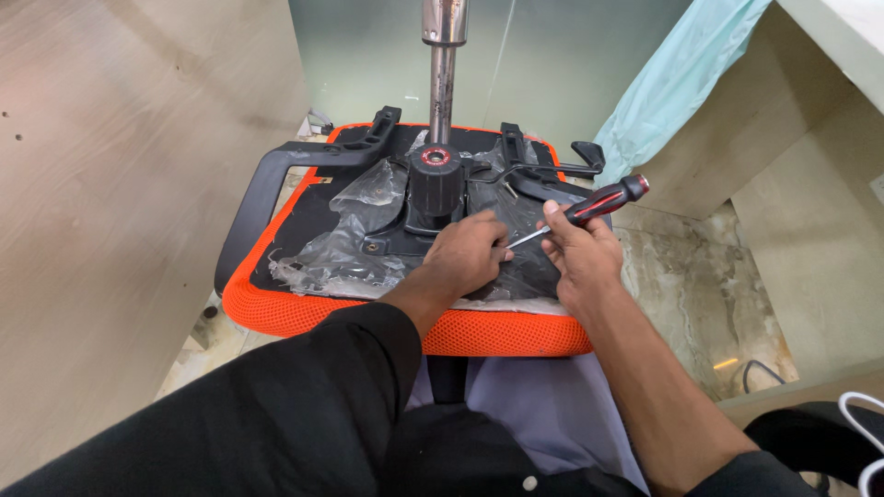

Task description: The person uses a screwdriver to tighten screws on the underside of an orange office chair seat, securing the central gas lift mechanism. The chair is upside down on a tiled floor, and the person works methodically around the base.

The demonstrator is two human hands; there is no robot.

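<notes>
Orange mesh is edging the upturned chair seat (313, 317), which is lying underside-up across the person's lap, its black mechanism plate (405, 235) facing the camera under torn clear plastic wrap (364, 216). A chrome gas-lift column (443, 74) is rising from the plate's black hub, and one black armrest (262, 198) is curving off the seat's left edge. The left hand (468, 258) is lying knuckles-up on the plate, fingers curled and pressing down near the screwdriver tip — whether it is pinching a screw underneath cannot be told. The right hand (580, 258) is closed round a screwdriver (589, 207) with a red-and-black handle, its thin shaft angling down and leftward to meet the left fingertips. By my judgement the step in hand is seating or driving a fastener at the plate's near edge. The next move is calling for the tip to sit squarely in the screw head, with steady downward pressure — the wrap is lying bunched about the spot and could be fouling the tip. A pale green plastic sheet (672, 83) is hanging at the upper right, above a marble-patterned floor (691, 294).
</notes>
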